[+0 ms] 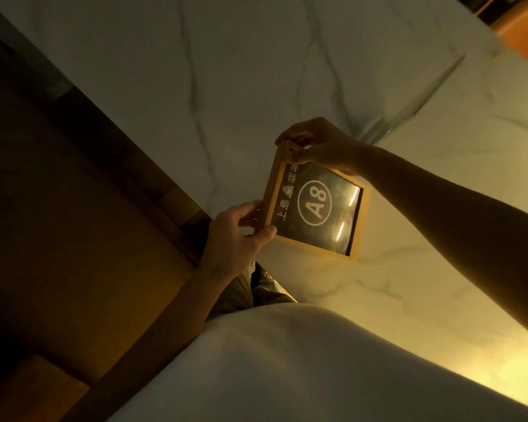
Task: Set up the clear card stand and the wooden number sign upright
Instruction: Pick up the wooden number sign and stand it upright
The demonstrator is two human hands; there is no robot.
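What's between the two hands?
The wooden number sign, marked A8. The left hand and right hand grip opposite corners, seen in the head view.

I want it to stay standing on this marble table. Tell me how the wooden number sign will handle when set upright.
The wooden number sign looks stiff: both hands hold it by one edge without sag. Its thin frame suggests it tips easily. The glossy dark face may be fragile and slippery.

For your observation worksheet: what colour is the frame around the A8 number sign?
Light yellowish wood, around a dark panel; head view: wooden number sign.
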